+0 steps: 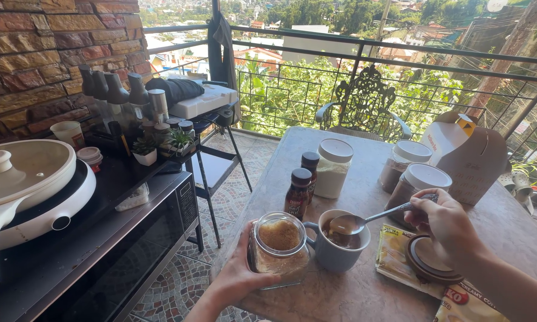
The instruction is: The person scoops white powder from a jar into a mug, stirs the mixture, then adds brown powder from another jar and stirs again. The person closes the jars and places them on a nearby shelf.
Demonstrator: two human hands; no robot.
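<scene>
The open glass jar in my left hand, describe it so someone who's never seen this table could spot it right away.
On the stone table, at the near edge, the left hand grips a glass jar right beside the grey mug where the right hand holds a spoon. Unlike the white-lidded jars further back, it has no lid and holds brown granules.

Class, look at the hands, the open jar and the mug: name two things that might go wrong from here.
1. The left hand tilts the open glass jar of brown granules close to the table's near edge; it might spill or slip off.
2. The right hand holds the spoon over the mug; a nudge could tip liquid onto the sachets beside it.
</scene>
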